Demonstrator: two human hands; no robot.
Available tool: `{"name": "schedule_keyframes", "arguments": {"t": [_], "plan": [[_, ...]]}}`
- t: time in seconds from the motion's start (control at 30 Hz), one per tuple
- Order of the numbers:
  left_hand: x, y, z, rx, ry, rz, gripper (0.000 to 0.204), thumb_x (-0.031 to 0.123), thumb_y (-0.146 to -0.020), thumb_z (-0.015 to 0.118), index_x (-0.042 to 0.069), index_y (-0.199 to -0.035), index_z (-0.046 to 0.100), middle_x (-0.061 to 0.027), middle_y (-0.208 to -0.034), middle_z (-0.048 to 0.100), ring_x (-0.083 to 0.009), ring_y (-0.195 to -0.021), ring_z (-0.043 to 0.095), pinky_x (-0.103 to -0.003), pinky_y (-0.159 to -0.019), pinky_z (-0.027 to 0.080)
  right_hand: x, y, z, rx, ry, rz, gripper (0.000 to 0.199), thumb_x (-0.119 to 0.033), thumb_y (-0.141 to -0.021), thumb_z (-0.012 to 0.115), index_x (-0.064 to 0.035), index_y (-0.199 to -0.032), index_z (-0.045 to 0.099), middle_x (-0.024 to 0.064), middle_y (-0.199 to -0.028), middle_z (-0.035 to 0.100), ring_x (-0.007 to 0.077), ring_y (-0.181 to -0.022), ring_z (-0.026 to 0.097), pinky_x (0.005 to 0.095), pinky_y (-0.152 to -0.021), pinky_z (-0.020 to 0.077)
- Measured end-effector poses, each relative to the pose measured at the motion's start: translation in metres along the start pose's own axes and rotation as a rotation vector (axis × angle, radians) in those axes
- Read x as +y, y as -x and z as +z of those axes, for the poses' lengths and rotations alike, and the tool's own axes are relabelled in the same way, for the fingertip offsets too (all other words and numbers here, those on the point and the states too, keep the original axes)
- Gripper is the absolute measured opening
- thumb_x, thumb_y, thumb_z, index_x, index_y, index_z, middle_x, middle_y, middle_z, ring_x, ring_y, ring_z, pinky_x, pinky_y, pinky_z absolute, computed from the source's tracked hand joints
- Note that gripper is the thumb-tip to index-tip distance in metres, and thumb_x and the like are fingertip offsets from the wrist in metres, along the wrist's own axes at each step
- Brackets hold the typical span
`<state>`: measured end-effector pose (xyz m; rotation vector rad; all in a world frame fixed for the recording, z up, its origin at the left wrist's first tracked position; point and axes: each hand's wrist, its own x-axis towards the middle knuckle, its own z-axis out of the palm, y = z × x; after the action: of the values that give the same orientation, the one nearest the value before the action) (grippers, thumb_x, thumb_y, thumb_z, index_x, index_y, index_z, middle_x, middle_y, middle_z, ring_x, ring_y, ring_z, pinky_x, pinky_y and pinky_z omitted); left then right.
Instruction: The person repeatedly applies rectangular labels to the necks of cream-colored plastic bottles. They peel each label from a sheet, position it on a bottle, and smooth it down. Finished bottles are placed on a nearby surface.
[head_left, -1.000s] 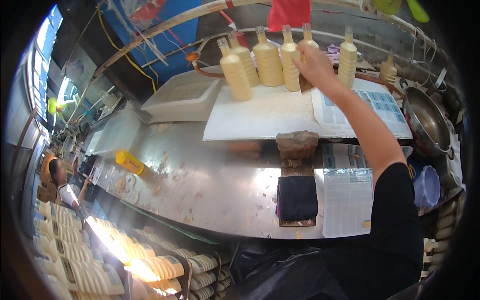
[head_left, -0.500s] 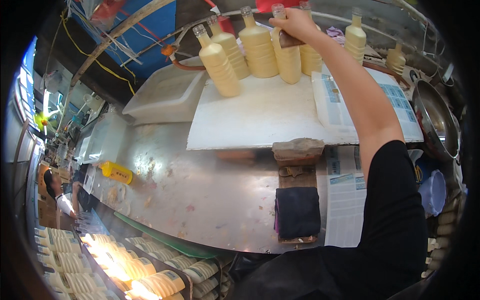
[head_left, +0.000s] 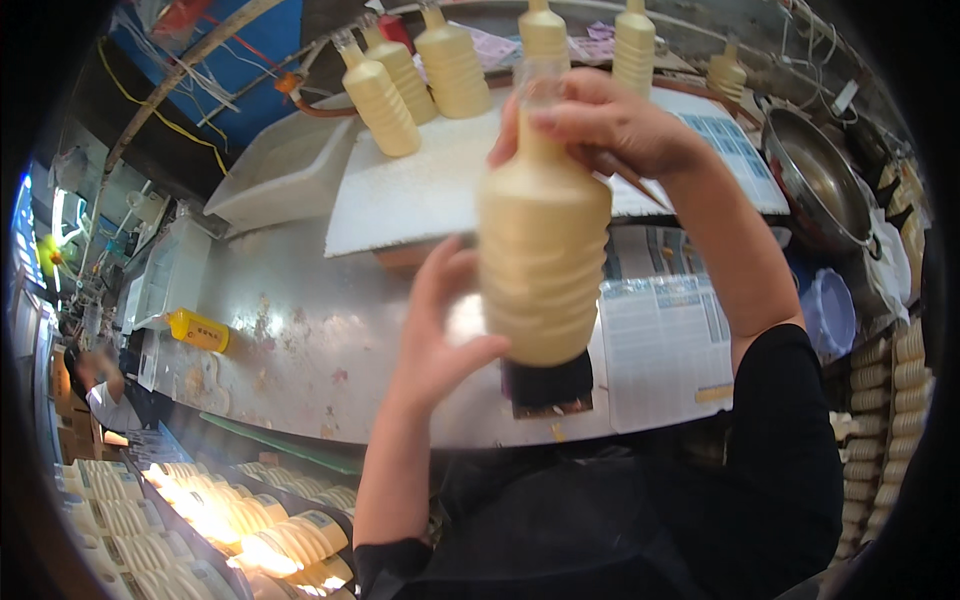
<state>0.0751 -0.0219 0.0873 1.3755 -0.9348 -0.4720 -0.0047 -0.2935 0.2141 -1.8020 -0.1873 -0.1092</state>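
My right hand (head_left: 610, 125) grips a pale yellow ribbed bottle (head_left: 545, 260) by its neck and lifts it over the metal table. A flat brown piece, its kind unclear, juts out beneath that hand. My left hand (head_left: 440, 330), fingers spread, is at the bottle's lower left side; whether it touches is blurred. Behind, similar bottles stand around a white board (head_left: 440, 190), one of them at its left (head_left: 385, 110). Below the held bottle lies a folded dark cloth (head_left: 555, 385), partly hidden. To its right is a sheet of labels (head_left: 665, 350).
A white tub (head_left: 280, 175) sits left of the board, and a yellow bottle (head_left: 198, 330) lies on the table. At right are a metal wok (head_left: 815, 180) and a purple basin (head_left: 828, 310). Rows of bottles (head_left: 290, 540) fill the lower left. Another person (head_left: 108, 400) is at far left.
My right hand has taken a bottle from the group at the back and brought it nearer. My left hand has come into view beside it. The whole view has shifted.
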Motion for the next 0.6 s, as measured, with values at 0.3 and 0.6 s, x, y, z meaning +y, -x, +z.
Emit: {"name": "schedule_keyframes", "arguments": {"t": [0.3,0.6], "plan": [[-0.060,0.012,0.059,0.047,0.397,-0.499,0.079,0.024,-0.082,0.084,0.002,-0.145,0.041,-0.0132,-0.132,0.058,-0.0246,-0.119,0.062,-0.039,-0.102,0.052,0.094,0.034,0.037,0.179,-0.123,0.437,0.045,-0.036,-0.100,0.065,0.0025,-0.123,0.066,0.0126,-0.112,0.071,0.0176,-0.096,0.065,0.0310,-0.089,0.0521],[-0.057,0.001,0.060,0.105,0.321,-0.596,0.073,0.015,-0.083,0.080,-0.001,-0.143,0.043,-0.0166,-0.128,0.061,-0.0267,-0.114,0.064,-0.041,-0.097,0.055,0.112,0.136,0.036,0.512,0.367,0.339,0.029,-0.022,-0.097,0.065,0.0006,-0.113,0.074,0.0093,-0.095,0.076,0.0134,-0.082,0.070,0.0273,-0.076,0.0546]]}}
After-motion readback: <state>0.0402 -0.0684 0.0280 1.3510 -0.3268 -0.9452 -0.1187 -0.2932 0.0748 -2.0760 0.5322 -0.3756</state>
